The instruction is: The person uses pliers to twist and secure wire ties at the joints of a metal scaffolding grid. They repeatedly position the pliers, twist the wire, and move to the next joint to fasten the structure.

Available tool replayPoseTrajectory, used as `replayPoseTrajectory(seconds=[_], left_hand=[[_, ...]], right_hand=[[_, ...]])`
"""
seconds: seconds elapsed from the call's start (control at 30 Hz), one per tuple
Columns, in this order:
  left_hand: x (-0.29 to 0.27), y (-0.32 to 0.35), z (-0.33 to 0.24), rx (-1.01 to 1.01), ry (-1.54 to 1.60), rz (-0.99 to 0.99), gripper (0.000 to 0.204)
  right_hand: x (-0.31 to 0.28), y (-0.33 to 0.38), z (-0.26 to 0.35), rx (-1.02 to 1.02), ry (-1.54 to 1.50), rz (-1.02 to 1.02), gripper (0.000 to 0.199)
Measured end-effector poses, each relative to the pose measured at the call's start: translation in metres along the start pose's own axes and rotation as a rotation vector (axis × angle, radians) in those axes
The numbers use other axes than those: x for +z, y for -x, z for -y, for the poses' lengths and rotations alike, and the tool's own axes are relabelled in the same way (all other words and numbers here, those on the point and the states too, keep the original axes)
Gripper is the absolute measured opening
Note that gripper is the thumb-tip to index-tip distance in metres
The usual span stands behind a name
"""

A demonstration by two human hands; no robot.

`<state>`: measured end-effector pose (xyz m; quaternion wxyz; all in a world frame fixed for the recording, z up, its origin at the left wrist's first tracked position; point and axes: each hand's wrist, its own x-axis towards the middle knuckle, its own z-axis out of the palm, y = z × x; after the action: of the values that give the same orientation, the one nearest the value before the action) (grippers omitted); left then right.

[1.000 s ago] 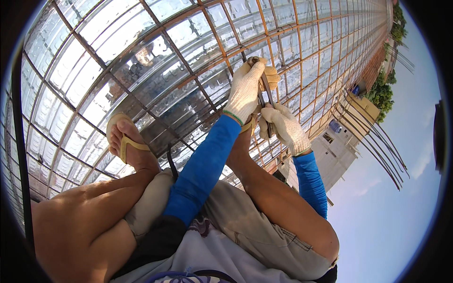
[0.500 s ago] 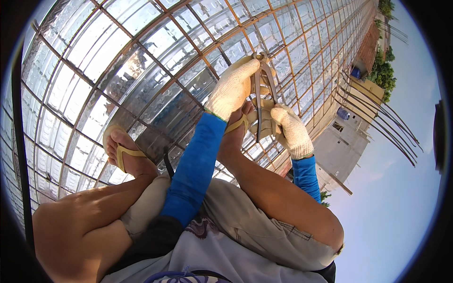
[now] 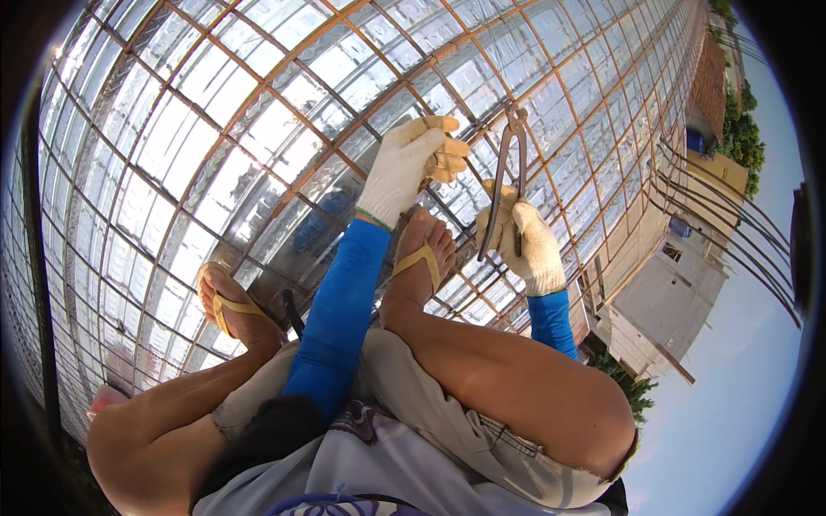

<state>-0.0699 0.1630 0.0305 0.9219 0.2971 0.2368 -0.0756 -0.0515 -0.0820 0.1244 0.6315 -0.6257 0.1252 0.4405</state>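
In my right hand [image 3: 523, 236], gloved in cream cloth, is a pair of long-handled steel pincers [image 3: 506, 185]. Their jaws point up and away over the rusty rebar mesh [image 3: 331, 148], and the handles stand somewhat apart, with fingers wrapped round them. My left hand [image 3: 409, 163], in a matching glove, hovers over the mesh left of the pincers. Its fingers are curled in with the thumb near them; whatever they hold, if anything, is hidden. The two hands are apart, and the pincer jaws are clear of the left hand.
Shiny corrugated metal decking [image 3: 249, 133] lies beneath the mesh. My sandalled feet [image 3: 422, 258] rest on the bars, knees bent wide. Long bare bars [image 3: 731, 219] stick out at the right, beyond the deck's edge, with a grey building [image 3: 667, 292] and trees [image 3: 744, 138] past them.
My left hand has come away from the pincer head, leftward and slightly down. The pincers have shifted right with my right hand, and the view has turned a little.
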Motion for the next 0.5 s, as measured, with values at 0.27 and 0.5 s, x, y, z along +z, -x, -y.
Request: replayPoseTrajectory(seconds=[0.27, 0.5], left_hand=[[0.056, -0.014, -0.005, 0.002, -0.505, -0.005, 0.04], [0.137, -0.036, -0.012, 0.053, -0.917, 0.181, 0.049]], right_hand=[[-0.05, -0.012, -0.02, -0.164, -0.3, -0.114, 0.057], [-0.055, -0.022, 0.014, -0.288, -0.12, -0.368, 0.028]])
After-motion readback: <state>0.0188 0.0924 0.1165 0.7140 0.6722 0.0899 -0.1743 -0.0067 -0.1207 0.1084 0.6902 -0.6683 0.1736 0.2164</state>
